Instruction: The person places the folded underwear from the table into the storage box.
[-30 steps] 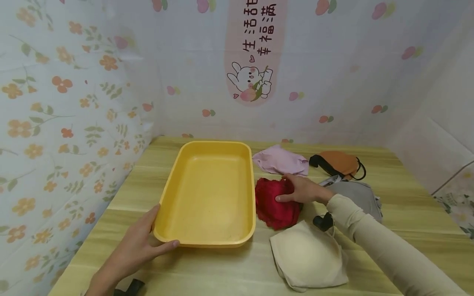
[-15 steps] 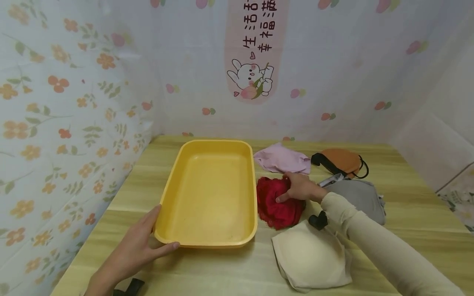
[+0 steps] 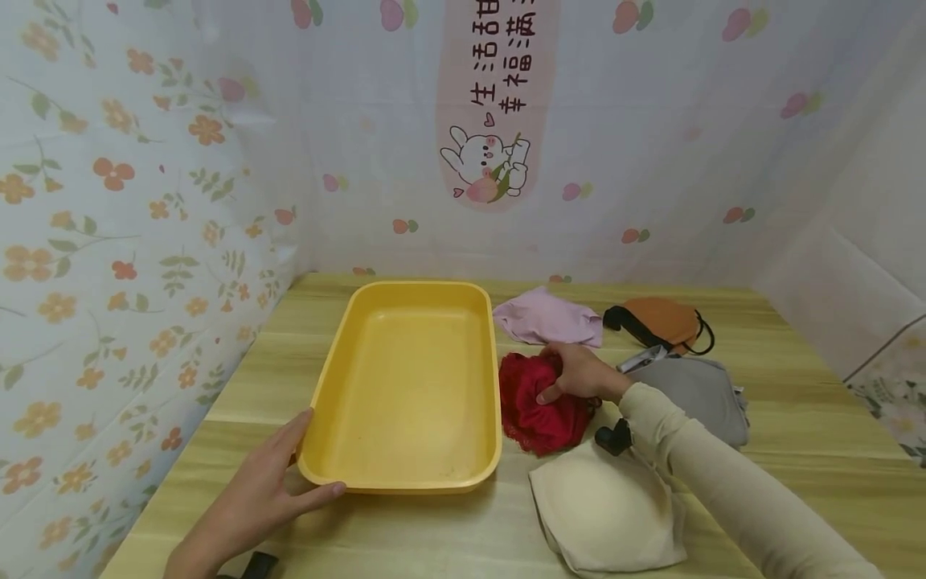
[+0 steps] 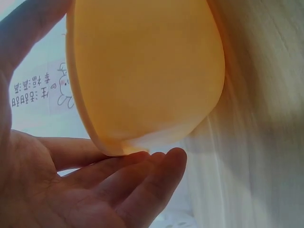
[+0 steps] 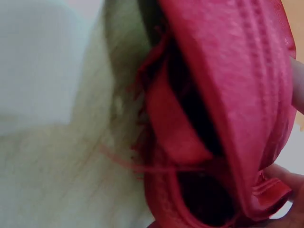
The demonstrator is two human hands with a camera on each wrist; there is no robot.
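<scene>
My left hand (image 3: 249, 490) holds the near left corner of a yellow plastic tray (image 3: 405, 488), thumb at the near side and fingers along the left side. In the left wrist view the fingertips (image 4: 176, 159) touch the tray's outer wall (image 4: 152, 71). My right hand (image 3: 579, 374) pinches a red, lace-edged bra (image 3: 538, 410) just right of the tray. The right wrist view shows its red fabric (image 5: 223, 95) and a loose strap close up, with fingers (image 5: 299, 85) at the right edge. A beige folded bra (image 3: 608, 507) lies nearest to me, below the right forearm.
Behind the red bra lies a pink cloth piece (image 3: 550, 316). An orange piece with black straps (image 3: 658, 320) and a grey folded garment (image 3: 694, 394) lie farther right on the wood-patterned table (image 3: 810, 402). Patterned curtains (image 3: 362, 145) enclose the back and left.
The right hand shifts slightly left on the red bra. The left hand keeps its hold on the tray corner, and the head view tilts a little.
</scene>
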